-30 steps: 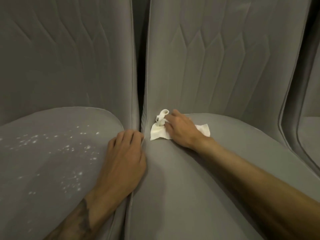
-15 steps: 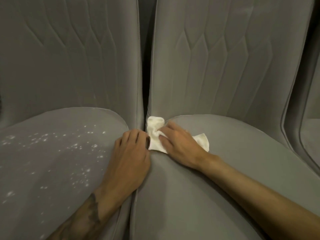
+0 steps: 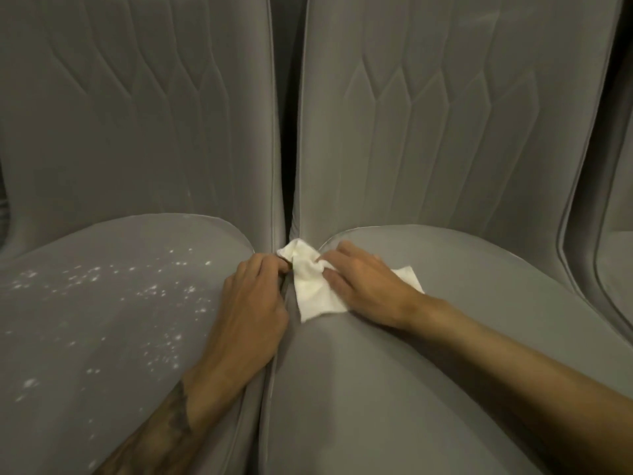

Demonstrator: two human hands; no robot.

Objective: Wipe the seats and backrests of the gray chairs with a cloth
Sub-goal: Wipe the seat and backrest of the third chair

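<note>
Two gray chairs stand side by side. The left chair seat (image 3: 102, 320) carries white specks; the right chair seat (image 3: 394, 389) looks plain. A white cloth (image 3: 313, 289) lies bunched at the back of the gap between the seats. My right hand (image 3: 366, 286) presses on the cloth, fingers spread over it. My left hand (image 3: 250, 306) rests palm-down on the left seat's inner edge, its fingertips touching the cloth's left edge. Quilted backrests (image 3: 445, 114) rise behind both seats.
A narrow dark gap (image 3: 287, 132) runs between the two backrests. A third gray chair (image 3: 616, 262) shows partly at the right edge. White specks (image 3: 154, 289) scatter across the left seat's middle and back.
My right hand has slid the cloth leftward into the gap between the seats, where it bunched up. My left hand stayed on the left seat's edge and now touches the cloth.
</note>
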